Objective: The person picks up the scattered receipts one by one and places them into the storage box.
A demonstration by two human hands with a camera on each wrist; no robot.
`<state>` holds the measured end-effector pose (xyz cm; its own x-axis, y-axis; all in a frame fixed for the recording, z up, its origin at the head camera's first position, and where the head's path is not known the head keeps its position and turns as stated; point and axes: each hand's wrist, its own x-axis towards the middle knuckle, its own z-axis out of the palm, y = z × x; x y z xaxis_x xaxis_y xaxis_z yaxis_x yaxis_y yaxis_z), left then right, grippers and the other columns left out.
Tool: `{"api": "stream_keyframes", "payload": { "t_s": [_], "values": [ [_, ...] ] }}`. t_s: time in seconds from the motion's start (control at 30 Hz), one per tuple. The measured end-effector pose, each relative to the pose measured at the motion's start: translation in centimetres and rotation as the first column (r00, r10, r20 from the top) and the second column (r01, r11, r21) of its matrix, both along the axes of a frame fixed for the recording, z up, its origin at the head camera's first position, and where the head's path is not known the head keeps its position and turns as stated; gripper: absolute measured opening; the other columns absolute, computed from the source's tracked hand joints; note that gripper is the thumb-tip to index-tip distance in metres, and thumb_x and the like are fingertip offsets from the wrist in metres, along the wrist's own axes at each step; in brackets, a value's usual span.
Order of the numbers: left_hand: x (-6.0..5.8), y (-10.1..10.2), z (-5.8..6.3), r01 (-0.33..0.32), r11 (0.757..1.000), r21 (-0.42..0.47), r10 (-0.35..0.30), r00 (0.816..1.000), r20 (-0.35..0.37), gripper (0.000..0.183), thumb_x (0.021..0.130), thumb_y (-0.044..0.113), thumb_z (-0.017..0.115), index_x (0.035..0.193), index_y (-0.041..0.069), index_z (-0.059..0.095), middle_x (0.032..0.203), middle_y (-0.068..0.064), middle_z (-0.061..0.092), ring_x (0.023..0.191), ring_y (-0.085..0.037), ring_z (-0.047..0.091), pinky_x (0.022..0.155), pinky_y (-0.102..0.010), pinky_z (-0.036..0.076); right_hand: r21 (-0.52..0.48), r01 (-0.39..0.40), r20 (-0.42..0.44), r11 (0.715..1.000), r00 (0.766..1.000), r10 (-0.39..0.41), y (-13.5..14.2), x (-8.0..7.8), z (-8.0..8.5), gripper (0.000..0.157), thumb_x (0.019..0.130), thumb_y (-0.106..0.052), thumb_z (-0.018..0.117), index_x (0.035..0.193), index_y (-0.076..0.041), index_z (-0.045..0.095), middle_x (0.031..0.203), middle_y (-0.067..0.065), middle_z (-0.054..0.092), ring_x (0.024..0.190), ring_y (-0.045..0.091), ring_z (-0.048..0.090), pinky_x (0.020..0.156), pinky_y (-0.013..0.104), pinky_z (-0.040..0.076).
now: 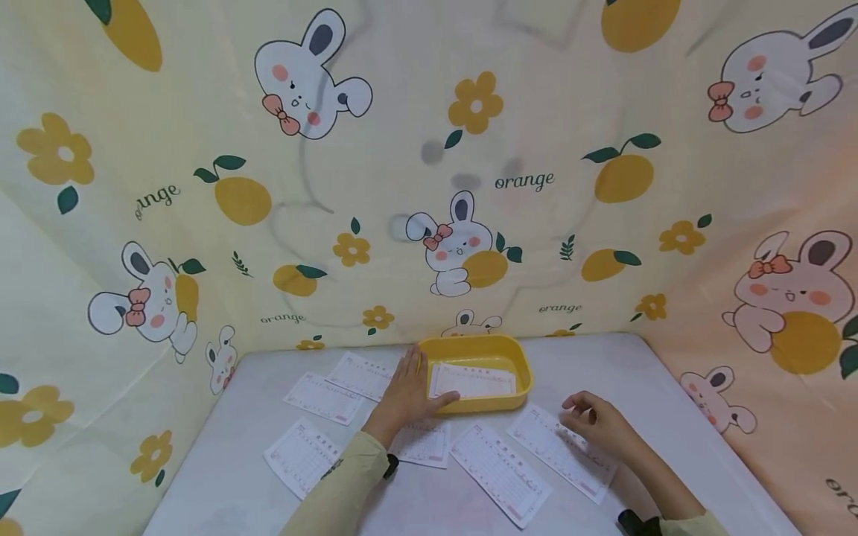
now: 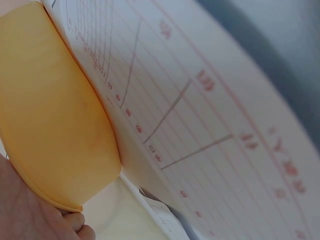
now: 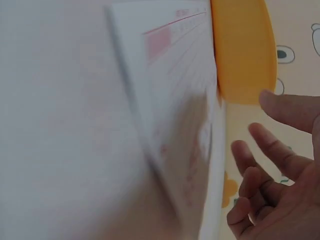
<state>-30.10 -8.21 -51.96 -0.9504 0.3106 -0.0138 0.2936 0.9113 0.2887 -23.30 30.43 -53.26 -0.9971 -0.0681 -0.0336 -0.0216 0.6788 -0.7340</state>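
Printed paper slips point(image 1: 501, 476), spread over a pale table point(image 1: 214, 476), with one slip point(image 1: 472, 381) inside a yellow tray point(image 1: 492, 404). Apparently at a tray-steadying step, with the next move likely calling for a pinch at a loose edge. Against the tray's left end, left hand point(image 1: 405, 398) with straight fingers and outstretched thumb, pressing without gripping. Over the rightmost slip point(image 1: 555, 454), right hand point(image 1: 599, 428) with loosely bent, parted fingers, holding nothing.
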Motion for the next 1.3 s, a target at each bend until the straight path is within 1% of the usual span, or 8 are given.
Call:
{"api": "stream_keyframes", "payload": {
  "t_s": [0.13,0.33,0.4,0.5,0.63,0.87,1.03,1.3],
  "values": [
    [0.2,0.0,0.2,0.002,1.0,0.014,-0.002,1.0,0.003,0.126,0.093,0.089,0.047,0.169,-0.004,0.012,0.18,-0.02,-0.001,0.167,-0.033,0.001,0.135,-0.046,0.009,0.008,-0.008,0.027,1.0,1.0,0.007,0.8,0.5,-0.4,0.037,0.098,-0.024,0.081,0.124,-0.004,0.066,0.106,0.007,0.063,0.088,0.021,0.053,0.066,0.027,0.047],
    [0.2,0.0,0.1,-0.001,1.0,0.007,0.001,1.0,-0.003,0.126,0.093,0.09,0.045,0.169,-0.004,0.011,0.18,-0.019,-0.001,0.167,-0.033,0.002,0.135,-0.046,0.01,0.057,-0.016,0.008,0.998,1.0,0.015,1.5,1.1,-0.5,0.042,0.093,-0.023,0.086,0.125,-0.002,0.066,0.11,0.009,0.066,0.093,0.022,0.055,0.072,0.029,0.048],
    [0.2,0.0,0.0,-0.003,1.0,0.001,0.003,1.0,-0.004,0.125,0.093,0.09,0.046,0.169,-0.003,0.011,0.18,-0.02,0.0,0.167,-0.034,0.003,0.135,-0.046,0.01,0.078,-0.02,0.006,0.997,1.0,0.019,1.6,1.2,-0.6,0.045,0.091,-0.024,0.088,0.124,-0.002,0.067,0.112,0.01,0.066,0.096,0.023,0.057,0.077,0.032,0.049],
    [0.1,0.1,-0.1,-0.006,1.0,0.004,0.006,1.0,-0.004,0.124,0.093,0.088,0.048,0.169,-0.004,0.012,0.18,-0.02,0.0,0.167,-0.035,0.004,0.135,-0.046,0.011,0.119,-0.028,0.018,0.992,1.0,0.026,1.8,1.4,-0.7,0.052,0.088,-0.029,0.091,0.125,-0.003,0.066,0.116,0.013,0.066,0.102,0.027,0.059,0.085,0.042,0.053],
    [0.1,0.1,-0.1,-0.011,1.0,0.013,0.011,1.0,0.004,0.124,0.093,0.086,0.051,0.17,-0.003,0.012,0.18,-0.02,0.0,0.167,-0.034,0.003,0.135,-0.047,0.011,0.168,-0.033,0.051,0.985,0.998,0.025,2.1,1.8,-0.6,0.061,0.083,-0.037,0.094,0.126,-0.005,0.065,0.118,0.015,0.063,0.109,0.031,0.057,0.092,0.051,0.052],
    [0.0,0.1,-0.3,-0.017,1.0,0.007,0.017,1.0,0.007,0.124,0.093,0.087,0.05,0.17,-0.003,0.011,0.18,-0.018,-0.002,0.167,-0.033,0.001,0.135,-0.047,0.01,0.214,-0.077,0.079,0.974,0.995,0.062,2.2,2.4,-0.5,0.069,0.078,-0.039,0.097,0.126,-0.003,0.062,0.116,0.016,0.057,0.104,0.031,0.053,0.087,0.049,0.052],
    [0.0,-0.1,-0.3,-0.001,1.0,0.007,0.001,1.0,-0.012,0.124,0.094,0.087,0.049,0.169,-0.005,0.014,0.18,-0.021,0.0,0.167,-0.034,0.003,0.135,-0.047,0.011,0.241,-0.098,0.122,0.965,0.99,0.07,2.1,2.6,-0.1,0.074,0.075,-0.041,0.099,0.124,-0.004,0.059,0.118,0.015,0.055,0.107,0.031,0.052,0.089,0.05,0.052],
    [0.0,-0.2,-0.3,0.007,1.0,-0.021,-0.007,1.0,-0.016,0.126,0.093,0.091,0.043,0.169,-0.005,0.012,0.18,-0.02,-0.002,0.167,-0.033,0.0,0.135,-0.045,0.007,0.259,-0.1,0.143,0.961,0.988,0.065,1.9,2.8,0.1,0.067,0.072,-0.039,0.1,0.114,-0.006,0.059,0.116,0.013,0.052,0.107,0.031,0.05,0.094,0.052,0.051]
  ]
}}
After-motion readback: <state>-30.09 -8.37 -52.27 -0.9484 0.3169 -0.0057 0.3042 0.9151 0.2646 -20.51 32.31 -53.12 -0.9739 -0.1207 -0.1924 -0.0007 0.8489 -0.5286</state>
